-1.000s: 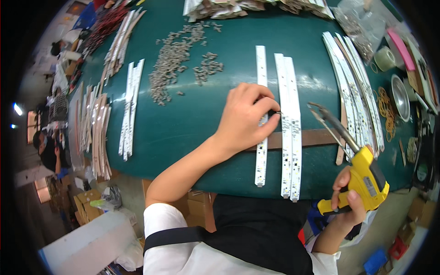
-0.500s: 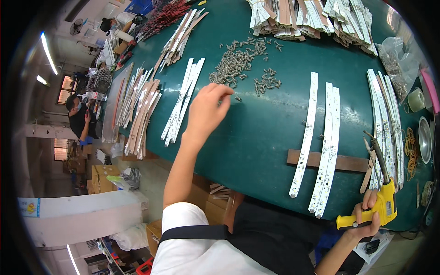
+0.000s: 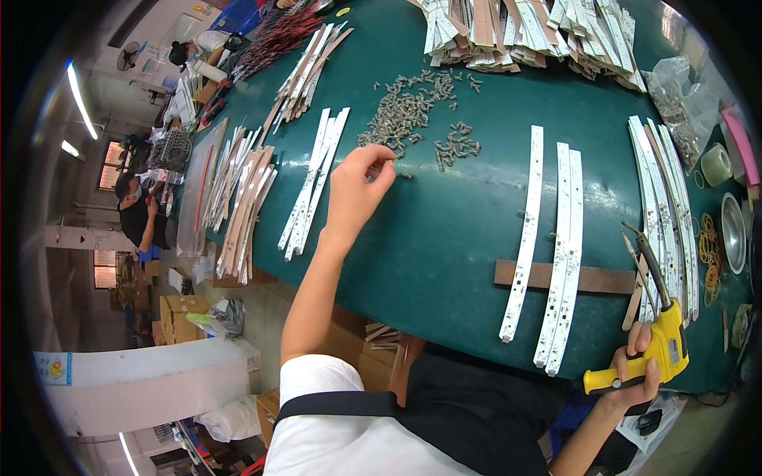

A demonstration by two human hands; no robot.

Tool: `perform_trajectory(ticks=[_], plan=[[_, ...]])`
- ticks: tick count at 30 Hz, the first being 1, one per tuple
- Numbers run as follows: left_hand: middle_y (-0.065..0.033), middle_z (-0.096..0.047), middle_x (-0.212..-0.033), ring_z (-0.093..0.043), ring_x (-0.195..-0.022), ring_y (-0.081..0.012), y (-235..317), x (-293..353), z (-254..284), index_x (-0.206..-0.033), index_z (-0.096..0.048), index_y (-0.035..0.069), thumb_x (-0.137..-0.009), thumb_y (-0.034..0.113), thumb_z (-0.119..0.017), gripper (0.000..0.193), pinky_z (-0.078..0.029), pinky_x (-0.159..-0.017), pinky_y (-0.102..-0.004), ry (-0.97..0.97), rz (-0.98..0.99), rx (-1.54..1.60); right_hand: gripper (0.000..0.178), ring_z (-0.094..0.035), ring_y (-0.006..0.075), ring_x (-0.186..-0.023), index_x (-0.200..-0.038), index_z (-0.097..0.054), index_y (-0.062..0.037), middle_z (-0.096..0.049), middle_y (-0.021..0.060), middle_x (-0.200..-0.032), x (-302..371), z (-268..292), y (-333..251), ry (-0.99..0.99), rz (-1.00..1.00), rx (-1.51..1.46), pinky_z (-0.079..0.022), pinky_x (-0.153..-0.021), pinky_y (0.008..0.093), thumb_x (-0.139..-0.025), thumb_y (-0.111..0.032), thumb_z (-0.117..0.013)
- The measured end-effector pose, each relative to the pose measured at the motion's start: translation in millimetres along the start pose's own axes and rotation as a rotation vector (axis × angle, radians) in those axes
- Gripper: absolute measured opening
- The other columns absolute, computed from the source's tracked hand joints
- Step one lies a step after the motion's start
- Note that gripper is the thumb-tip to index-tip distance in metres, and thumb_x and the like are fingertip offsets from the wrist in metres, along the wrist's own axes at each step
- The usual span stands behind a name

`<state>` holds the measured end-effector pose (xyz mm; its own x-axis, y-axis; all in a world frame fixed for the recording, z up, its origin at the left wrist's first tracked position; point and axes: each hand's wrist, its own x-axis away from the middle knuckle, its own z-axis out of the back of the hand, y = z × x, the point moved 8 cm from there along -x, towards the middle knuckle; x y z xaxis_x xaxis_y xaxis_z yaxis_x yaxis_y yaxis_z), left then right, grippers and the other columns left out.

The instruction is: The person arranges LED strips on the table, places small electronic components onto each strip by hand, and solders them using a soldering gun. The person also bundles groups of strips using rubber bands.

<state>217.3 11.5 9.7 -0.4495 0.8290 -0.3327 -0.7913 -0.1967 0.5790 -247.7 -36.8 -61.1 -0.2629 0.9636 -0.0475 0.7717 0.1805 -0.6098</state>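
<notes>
My left hand (image 3: 362, 187) is over the green table at the near edge of a pile of small metal connectors (image 3: 401, 115). Its thumb and forefinger are pinched together, and whatever is between the tips is too small to make out. One loose connector (image 3: 406, 175) lies just right of the fingertips. At the lower right, my right hand (image 3: 635, 373) is closed round the handle of a yellow soldering gun (image 3: 665, 353), whose thin metal tip points up and away. Left of that gun, three white LED strips (image 3: 562, 262) lie across a brown bar (image 3: 607, 279).
More LED strips (image 3: 313, 186) lie left of my left hand, and bundles (image 3: 492, 32) of them are stacked at the far edge. At right are a clear bag (image 3: 675, 111), a tape roll (image 3: 716, 164), rubber bands (image 3: 709, 250) and a metal bowl (image 3: 734, 232). Other people work at far left.
My left thumb and forefinger have closed into a pinch. The right hand keeps its hold on the soldering gun, and the view has shifted slightly.
</notes>
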Motion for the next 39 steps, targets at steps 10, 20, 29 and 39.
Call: perform_trajectory(ticks=[10,20,29,39], plan=[[-0.0019,-0.06,-0.073,-0.056,-0.066,-0.006,-15,-1,-19,-0.098,-0.064,0.004,-0.088,0.011,-0.061,0.012,-0.045,-0.062,-0.022,-0.066,0.201,0.234,0.059,-0.04,0.0137,-0.083,-0.132,-0.023,0.0064,-0.038,0.0135,-0.094,-1,-6,0,-0.06,-0.03,-0.057,-0.047,-0.047,0.0174,-0.084,-0.004,-0.054],[-0.0098,-0.068,-0.092,-0.064,-0.079,-0.0127,24,7,-55,-0.109,-0.06,-0.002,-0.092,0.01,-0.061,0.021,-0.053,-0.073,-0.0242,-0.309,0.451,0.973,0.069,-0.043,0.0151,-0.08,-0.137,-0.023,0.0082,-0.044,0.0142,-0.09,-2,1,0,0.031,-0.02,-0.006,-0.047,-0.042,0.0171,-0.081,-0.012,-0.059],[-0.008,-0.065,-0.088,-0.063,-0.079,-0.0135,78,17,-90,-0.102,-0.06,0.002,-0.089,0.009,-0.063,0.015,-0.053,-0.07,-0.0257,-0.471,0.464,1.226,0.068,-0.043,0.0145,-0.08,-0.136,-0.023,0.0079,-0.042,0.0141,-0.09,-1,4,2,0.033,-0.047,-0.02,-0.045,-0.041,0.0164,-0.082,-0.013,-0.06],[-0.0104,-0.067,-0.096,-0.064,-0.083,-0.014,139,21,-134,-0.109,-0.059,-0.001,-0.09,0.008,-0.062,0.021,-0.052,-0.076,-0.027,-0.75,0.33,1.199,0.057,-0.042,0.0138,-0.083,-0.132,-0.026,0.0061,-0.04,0.0136,-0.093,7,2,-3,0.018,-0.045,-0.03,-0.046,-0.045,0.0172,-0.085,-0.007,-0.055]])
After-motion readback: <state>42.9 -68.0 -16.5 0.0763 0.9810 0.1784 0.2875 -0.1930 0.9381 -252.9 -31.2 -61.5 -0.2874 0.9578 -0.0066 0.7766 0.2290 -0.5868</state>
